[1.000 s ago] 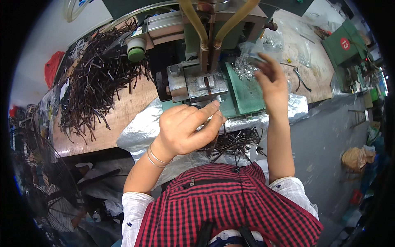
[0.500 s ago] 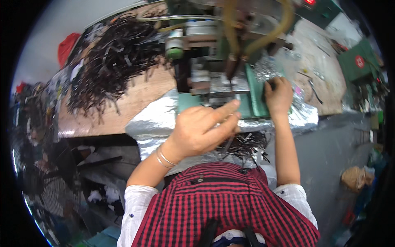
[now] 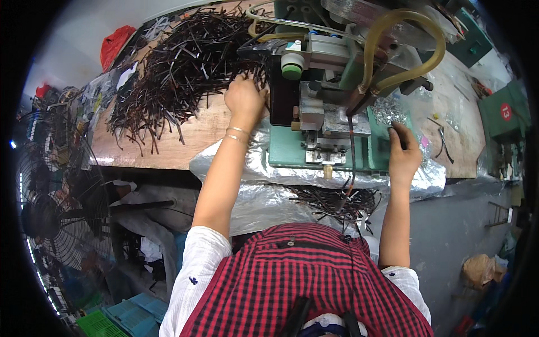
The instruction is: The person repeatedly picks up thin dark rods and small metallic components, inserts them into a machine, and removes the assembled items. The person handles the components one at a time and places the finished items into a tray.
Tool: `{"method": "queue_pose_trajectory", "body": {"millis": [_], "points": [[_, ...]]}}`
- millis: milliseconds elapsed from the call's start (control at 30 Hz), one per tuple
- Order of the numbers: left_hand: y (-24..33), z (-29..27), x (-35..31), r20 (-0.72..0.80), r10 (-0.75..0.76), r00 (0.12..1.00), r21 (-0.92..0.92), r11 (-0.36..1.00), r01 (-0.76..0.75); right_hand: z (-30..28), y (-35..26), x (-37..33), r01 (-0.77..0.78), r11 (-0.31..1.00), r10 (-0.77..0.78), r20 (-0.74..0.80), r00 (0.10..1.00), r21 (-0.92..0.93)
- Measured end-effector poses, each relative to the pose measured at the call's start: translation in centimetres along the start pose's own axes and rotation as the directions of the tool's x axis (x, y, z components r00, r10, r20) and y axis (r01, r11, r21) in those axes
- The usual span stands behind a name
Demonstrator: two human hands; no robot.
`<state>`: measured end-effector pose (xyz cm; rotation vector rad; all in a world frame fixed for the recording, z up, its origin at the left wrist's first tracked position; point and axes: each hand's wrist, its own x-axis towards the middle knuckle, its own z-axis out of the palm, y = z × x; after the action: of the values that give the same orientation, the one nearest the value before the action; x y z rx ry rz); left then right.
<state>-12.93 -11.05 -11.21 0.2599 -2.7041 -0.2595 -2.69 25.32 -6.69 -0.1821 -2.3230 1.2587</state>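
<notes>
My left hand [image 3: 245, 101] reaches onto the right edge of a big pile of dark brown, thin strips [image 3: 185, 67]; its fingers are bent down but look apart, and their tips are partly hidden. To the right of the small green bench press [image 3: 335, 115], my right hand [image 3: 405, 154] is closed, thumb and fingers together beside a heap of tiny shiny metal pieces [image 3: 388, 110]. Whatever sits in its fingertips is too small to make out. One dark strip [image 3: 352, 151] hangs from the press's tool, down past the bench edge.
A yellowish hose [image 3: 435, 53] loops above the press. Silver foil [image 3: 216, 160] covers the bench front, and more strips [image 3: 337, 199] lie below it. Pliers [image 3: 445, 146] rest at right, near a green box [image 3: 502, 112]. A fan [image 3: 42, 219] stands at lower left.
My left hand has gone from the front of the press up and left to the strip pile. A dark strip now hangs from the press. My right hand stays beside the metal pieces.
</notes>
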Motion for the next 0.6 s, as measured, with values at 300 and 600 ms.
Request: {"method": "queue_pose_trajectory", "body": {"millis": [300, 600], "points": [[-6.4, -2.7, -1.5, 0.252, 0.004, 0.968, 0.025, 1.000, -0.010, -3.1, 3.1, -2.4, -0.003, 1.000, 0.003, -0.063, 0.998, -0.006], [-4.0, -4.4, -3.7, 0.156, -0.003, 0.988, -0.386, 0.920, 0.064, 2.9, -8.2, 0.1, 0.346, 0.867, -0.369, -0.004, 0.929, 0.358]]}}
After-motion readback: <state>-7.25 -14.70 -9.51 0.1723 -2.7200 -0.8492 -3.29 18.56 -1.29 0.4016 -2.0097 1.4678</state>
